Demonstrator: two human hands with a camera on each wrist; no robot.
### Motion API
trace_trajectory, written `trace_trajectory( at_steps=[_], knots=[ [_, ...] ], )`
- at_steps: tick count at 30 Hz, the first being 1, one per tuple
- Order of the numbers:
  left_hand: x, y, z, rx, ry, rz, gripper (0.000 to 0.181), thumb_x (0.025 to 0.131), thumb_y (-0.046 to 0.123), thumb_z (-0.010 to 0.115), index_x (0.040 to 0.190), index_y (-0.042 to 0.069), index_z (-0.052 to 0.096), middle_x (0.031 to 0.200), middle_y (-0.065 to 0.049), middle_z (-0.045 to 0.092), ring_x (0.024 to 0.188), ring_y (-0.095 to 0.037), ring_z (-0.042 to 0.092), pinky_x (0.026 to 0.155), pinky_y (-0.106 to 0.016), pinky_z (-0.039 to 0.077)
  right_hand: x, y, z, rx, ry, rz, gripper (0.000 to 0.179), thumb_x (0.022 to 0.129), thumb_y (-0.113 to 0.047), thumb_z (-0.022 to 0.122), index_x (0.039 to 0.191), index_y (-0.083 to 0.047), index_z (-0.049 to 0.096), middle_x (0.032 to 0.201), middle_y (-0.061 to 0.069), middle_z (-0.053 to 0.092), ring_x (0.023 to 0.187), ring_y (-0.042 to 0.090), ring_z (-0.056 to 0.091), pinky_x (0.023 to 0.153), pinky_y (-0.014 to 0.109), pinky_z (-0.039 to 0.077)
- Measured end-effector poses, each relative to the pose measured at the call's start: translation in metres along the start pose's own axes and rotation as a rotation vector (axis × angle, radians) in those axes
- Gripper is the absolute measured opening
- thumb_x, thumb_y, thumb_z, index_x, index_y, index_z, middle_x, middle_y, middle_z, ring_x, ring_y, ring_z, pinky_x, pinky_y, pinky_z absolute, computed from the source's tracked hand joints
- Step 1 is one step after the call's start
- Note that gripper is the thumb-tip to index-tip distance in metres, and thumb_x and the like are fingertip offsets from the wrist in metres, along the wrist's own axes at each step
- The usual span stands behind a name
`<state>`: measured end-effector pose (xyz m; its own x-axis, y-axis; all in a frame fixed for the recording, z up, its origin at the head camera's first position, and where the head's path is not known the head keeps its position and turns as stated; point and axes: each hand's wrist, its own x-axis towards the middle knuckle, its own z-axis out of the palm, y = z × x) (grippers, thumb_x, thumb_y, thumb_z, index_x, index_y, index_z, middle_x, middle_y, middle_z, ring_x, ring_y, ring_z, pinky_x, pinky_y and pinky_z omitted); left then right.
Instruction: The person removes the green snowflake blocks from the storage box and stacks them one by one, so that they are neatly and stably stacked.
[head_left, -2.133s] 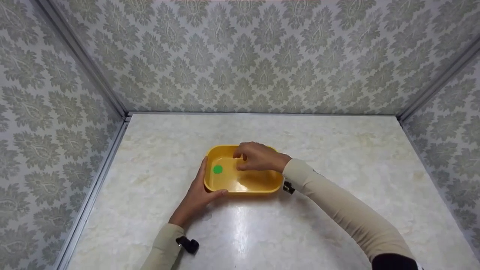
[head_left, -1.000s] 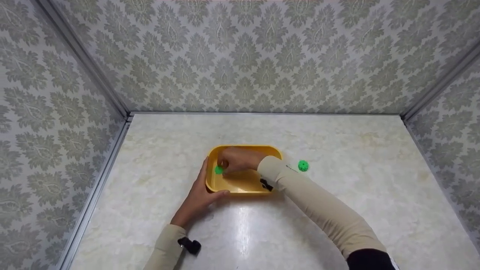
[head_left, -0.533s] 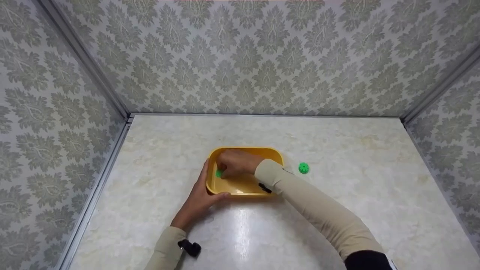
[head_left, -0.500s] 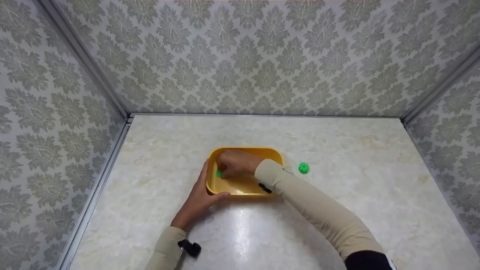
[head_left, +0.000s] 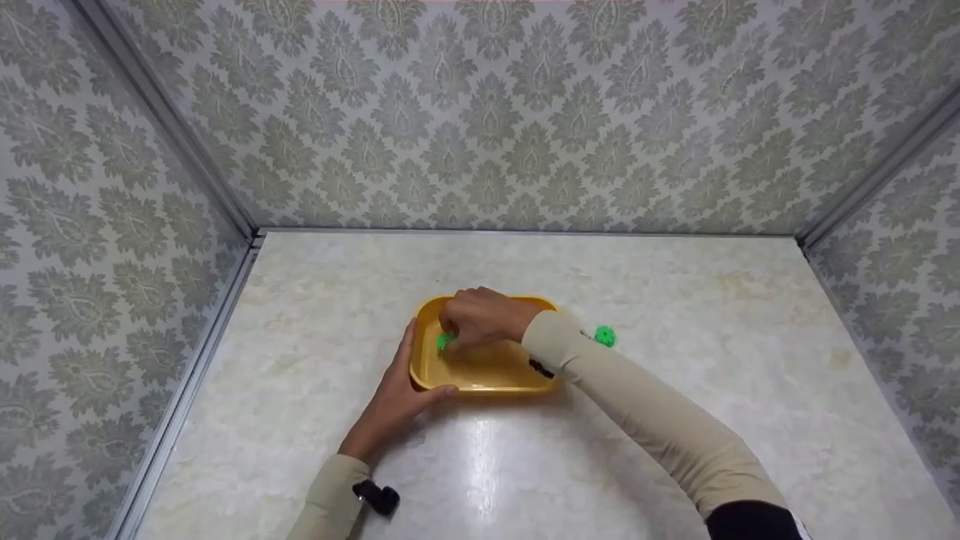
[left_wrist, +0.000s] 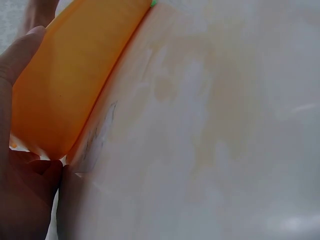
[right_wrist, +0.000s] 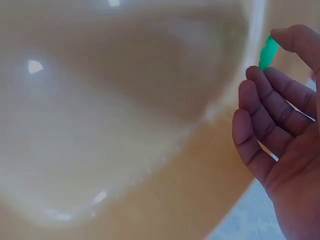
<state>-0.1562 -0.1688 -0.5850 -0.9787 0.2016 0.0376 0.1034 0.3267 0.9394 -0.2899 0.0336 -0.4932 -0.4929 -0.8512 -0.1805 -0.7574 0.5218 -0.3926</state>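
A yellow plastic basin (head_left: pixel 487 379) rests on the table. My left hand (head_left: pixel 397 390) grips its left end, the thumb along the near wall and the fingers along the left side. In the left wrist view the thumb (left_wrist: pixel 22 52) lies against the orange-looking outer wall (left_wrist: pixel 75 70). Inside the basin my right hand (head_left: pixel 484 319) pinches a small green scalloped disc (head_left: pixel 444 341). The right wrist view shows the disc (right_wrist: pixel 268 52) edge-on between thumb and fingertips, above the basin floor. A second green disc (head_left: pixel 604 335) lies on the table, right of the basin.
The pale marbled table (head_left: pixel 337 277) meets a patterned wall (head_left: pixel 480 150) at the back, with more walls at both sides. A black strap piece (head_left: pixel 379 497) sits on the left wrist. My right forearm (head_left: pixel 645 397) crosses over the basin's right end.
My right hand has reached left inside the basin, pinched the green disc that lay on its floor, and raised it slightly. The left hand keeps its hold. The second disc has come into view.
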Motion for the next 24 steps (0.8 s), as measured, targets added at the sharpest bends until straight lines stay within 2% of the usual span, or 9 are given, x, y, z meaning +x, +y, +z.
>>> trace_trajectory(
  at_steps=[5, 11, 14, 19, 24],
  knots=[
    [0.001, -0.002, -0.001, -0.016, 0.004, 0.019, 0.133, 0.088, 0.036, 0.096, 0.179, 0.019, -0.001, 0.185, -0.003, 0.013, 0.163, -0.026, 0.032, 0.131, -0.053, 0.029, -0.011, 0.001, -0.013, -0.013, 0.047, -0.015, 0.023, 0.098, -0.032, 0.08, 0.102, -0.009, 0.082, 0.087, -0.001, 0.076, 0.069, 0.013, 0.059, 0.07, 0.027, 0.053],
    [0.001, -0.002, 0.0, -0.013, -0.001, 0.008, 0.134, 0.088, 0.04, 0.096, 0.179, 0.02, -0.001, 0.185, -0.002, 0.013, 0.164, -0.024, 0.028, 0.132, -0.051, 0.027, -0.029, 0.005, -0.02, 0.044, 0.105, -0.07, 0.014, 0.097, -0.022, 0.078, 0.094, -0.008, 0.077, 0.078, 0.0, 0.068, 0.065, 0.009, 0.051, 0.065, 0.024, 0.046],
    [0.001, -0.001, 0.001, 0.004, 0.005, -0.011, 0.133, 0.088, 0.04, 0.095, 0.179, 0.021, -0.001, 0.185, -0.002, 0.013, 0.165, -0.024, 0.026, 0.133, -0.051, 0.024, -0.035, 0.009, -0.02, 0.086, 0.117, -0.096, 0.009, 0.098, -0.014, 0.077, 0.097, -0.005, 0.077, 0.081, 0.003, 0.069, 0.067, 0.01, 0.052, 0.066, 0.025, 0.046],
    [0.002, 0.0, 0.001, 0.003, 0.013, -0.008, 0.132, 0.089, 0.032, 0.096, 0.179, 0.016, 0.0, 0.185, -0.006, 0.013, 0.165, -0.028, 0.026, 0.133, -0.053, 0.023, -0.041, 0.014, -0.016, 0.132, 0.069, -0.076, 0.018, 0.099, -0.007, 0.077, 0.114, 0.002, 0.081, 0.101, 0.01, 0.08, 0.083, 0.017, 0.07, 0.08, 0.031, 0.06],
    [0.001, -0.002, 0.001, -0.004, 0.008, 0.003, 0.134, 0.088, 0.036, 0.096, 0.179, 0.017, 0.0, 0.185, -0.006, 0.012, 0.165, -0.028, 0.026, 0.133, -0.052, 0.022, -0.042, 0.015, -0.007, 0.116, -0.011, -0.033, 0.023, 0.098, -0.009, 0.08, 0.118, 0.001, 0.083, 0.109, 0.011, 0.082, 0.091, 0.02, 0.073, 0.089, 0.037, 0.062]
  ],
)
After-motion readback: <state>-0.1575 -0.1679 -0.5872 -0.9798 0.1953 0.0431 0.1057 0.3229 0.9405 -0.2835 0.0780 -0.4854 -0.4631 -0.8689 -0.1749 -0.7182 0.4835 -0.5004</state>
